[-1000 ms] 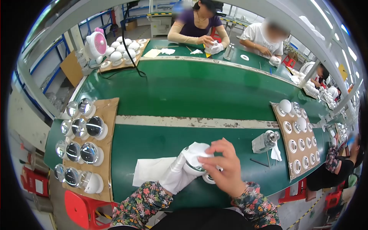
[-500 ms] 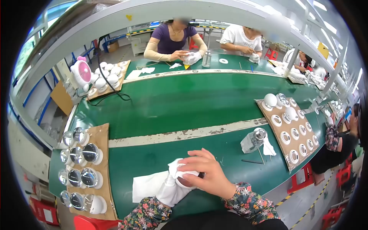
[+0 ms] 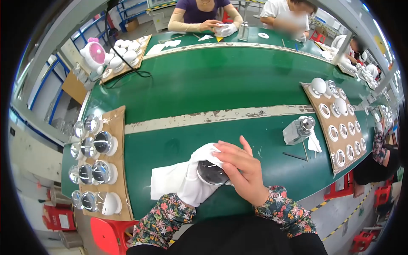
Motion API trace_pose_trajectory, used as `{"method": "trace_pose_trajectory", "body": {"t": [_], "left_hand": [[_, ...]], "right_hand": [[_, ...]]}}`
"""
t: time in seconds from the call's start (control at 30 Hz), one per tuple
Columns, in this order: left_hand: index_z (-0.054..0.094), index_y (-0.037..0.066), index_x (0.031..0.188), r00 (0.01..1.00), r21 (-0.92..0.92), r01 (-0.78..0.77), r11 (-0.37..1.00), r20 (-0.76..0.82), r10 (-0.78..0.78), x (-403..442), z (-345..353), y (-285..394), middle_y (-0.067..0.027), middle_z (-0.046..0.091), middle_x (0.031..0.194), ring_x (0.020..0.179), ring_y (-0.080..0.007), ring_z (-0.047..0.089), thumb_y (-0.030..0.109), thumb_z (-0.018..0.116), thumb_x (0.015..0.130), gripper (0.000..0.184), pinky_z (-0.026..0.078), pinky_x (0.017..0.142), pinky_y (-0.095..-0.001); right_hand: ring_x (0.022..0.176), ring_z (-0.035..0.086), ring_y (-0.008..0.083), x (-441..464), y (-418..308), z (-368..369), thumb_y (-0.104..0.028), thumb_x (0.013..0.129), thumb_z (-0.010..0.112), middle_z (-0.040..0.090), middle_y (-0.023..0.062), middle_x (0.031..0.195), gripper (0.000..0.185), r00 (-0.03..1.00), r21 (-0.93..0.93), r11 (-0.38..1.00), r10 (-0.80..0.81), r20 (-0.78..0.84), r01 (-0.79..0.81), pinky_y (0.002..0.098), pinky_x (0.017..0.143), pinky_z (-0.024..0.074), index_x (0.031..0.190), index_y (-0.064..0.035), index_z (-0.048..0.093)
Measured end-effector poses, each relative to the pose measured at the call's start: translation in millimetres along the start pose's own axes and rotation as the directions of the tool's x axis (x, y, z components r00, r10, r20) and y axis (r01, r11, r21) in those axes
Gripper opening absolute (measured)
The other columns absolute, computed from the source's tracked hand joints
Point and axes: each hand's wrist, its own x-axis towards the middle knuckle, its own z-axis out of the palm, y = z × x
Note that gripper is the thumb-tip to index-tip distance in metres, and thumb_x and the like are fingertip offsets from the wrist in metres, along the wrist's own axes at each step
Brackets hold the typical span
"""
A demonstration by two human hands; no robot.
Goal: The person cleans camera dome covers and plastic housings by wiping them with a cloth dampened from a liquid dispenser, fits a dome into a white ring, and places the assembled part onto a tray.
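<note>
My left hand (image 3: 193, 182), in a white glove, is closed around a dark, glossy dome (image 3: 211, 172) with a white rim. The dome faces up, tilted toward me. My bare right hand (image 3: 244, 172) lies over the dome's far right side, fingers bent against a bunched white cloth (image 3: 206, 151) at its upper edge. Where this cloth ends and the glove begins is hard to make out. Beside the left hand a flat white sheet (image 3: 163, 182) lies on the green table (image 3: 178, 131).
Left, a cardboard sheet (image 3: 121, 170) carries several clear domes on white bases. Right, a glass pump bottle (image 3: 297, 131) stands near a dark stick (image 3: 294, 156) and a crumpled white tissue (image 3: 314, 142). Beyond, another cardboard sheet (image 3: 333, 159) holds white rings and globes. People sit opposite.
The view has tilted down. My right hand has shifted toward the dome's right side, uncovering its dark face, which the fingers largely hid before.
</note>
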Motion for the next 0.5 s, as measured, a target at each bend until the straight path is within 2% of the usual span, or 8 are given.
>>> {"method": "trace_pose_trajectory", "body": {"t": [0.1, 0.2, 0.23, 0.27, 0.33, 0.47, 0.5], "left_hand": [[0.038, 0.011, 0.144, 0.985, -0.295, 0.101, 0.95, 0.162, -0.054, 2, -6, 8, -0.0102, 0.044, 0.146, 0.134, -0.0272, 0.043, 0.053, 0.029, 0.102, 0.061, 0.033, 0.113, -0.0425], [0.038, 0.01, 0.145, 0.995, -0.232, 0.098, 0.968, 0.04, -0.092, 2, -20, 2, -0.0111, 0.042, 0.147, 0.135, -0.027, 0.041, 0.054, 0.03, 0.101, 0.062, 0.033, 0.114, -0.0415], [0.039, 0.009, 0.143, 0.998, -0.232, 0.056, 0.971, 0.004, -0.057, 0, -29, -7, -0.0111, 0.044, 0.145, 0.133, -0.0265, 0.044, 0.053, 0.033, 0.101, 0.061, 0.036, 0.111, -0.0418], [0.04, 0.008, 0.141, 0.999, -0.229, 0.014, 0.973, -0.032, -0.021, -1, -38, -15, -0.011, 0.046, 0.143, 0.131, -0.0261, 0.046, 0.052, 0.036, 0.101, 0.059, 0.039, 0.109, -0.0422], [0.041, 0.009, 0.141, 0.994, 0.065, -0.034, 0.997, -0.106, 0.041, -5, -8, -7, -0.0103, 0.046, 0.142, 0.131, -0.0263, 0.047, 0.052, 0.04, 0.1, 0.059, 0.038, 0.11, -0.043], [0.043, 0.012, 0.14, 0.992, -0.081, 0.046, 0.996, -0.115, -0.055, 0, 6, 6, -0.0078, 0.052, 0.135, 0.12, -0.0241, 0.054, 0.064, 0.04, 0.095, 0.068, 0.047, 0.094, -0.0414], [0.044, 0.013, 0.139, 0.992, -0.065, 0.096, 0.993, -0.079, -0.101, -1, 10, 10, -0.0073, 0.056, 0.13, 0.113, -0.0227, 0.056, 0.068, 0.037, 0.094, 0.071, 0.049, 0.082, -0.039]], "right_hand": [[0.124, 0.055, 0.0262, -16, 2, 10, -0.008, 0.087, 0.061, 0.065, 0.0035, 0.125, 0.026, 0.99, -0.177, 0.979, -0.118, -0.079, 0.103, 0.0516, 0.114, 0.0162, 0.11, -0.0143, 0.072], [0.126, 0.054, 0.0267, -17, -1, 12, -0.009, 0.086, 0.063, 0.065, 0.002, 0.126, 0.027, 0.946, -0.409, 0.855, -0.314, 0.082, 0.32, 0.0528, 0.115, 0.0151, 0.111, -0.0154, 0.072], [0.127, 0.053, 0.0271, -13, -3, 13, -0.011, 0.085, 0.065, 0.065, 0.0012, 0.125, 0.03, 0.934, -0.436, 0.827, -0.333, 0.129, 0.355, 0.0543, 0.114, 0.0146, 0.113, -0.0167, 0.071], [0.127, 0.053, 0.0272, -7, -8, 12, -0.012, 0.084, 0.066, 0.065, 0.0012, 0.125, 0.03, 0.947, -0.422, 0.849, -0.298, 0.116, 0.319, 0.0543, 0.114, 0.0145, 0.113, -0.0166, 0.07], [0.127, 0.053, 0.0274, 5, -14, 8, -0.014, 0.084, 0.067, 0.065, 0.0013, 0.124, 0.03, 0.971, -0.392, 0.889, -0.222, 0.087, 0.238, 0.0542, 0.114, 0.0142, 0.114, -0.0162, 0.07], [0.128, 0.052, 0.0315, 0, -4, 0, -0.014, 0.088, 0.063, 0.067, 0.0061, 0.122, 0.03, 0.992, -0.267, 0.959, -0.113, -0.047, 0.097, 0.053, 0.114, 0.0139, 0.117, -0.0127, 0.069], [0.132, 0.048, 0.0338, -4, -2, 0, -0.013, 0.089, 0.061, 0.066, 0.0091, 0.124, 0.029, 0.995, -0.233, 0.97, -0.085, -0.058, 0.07, 0.0528, 0.114, 0.0141, 0.117, -0.0117, 0.069]]}}
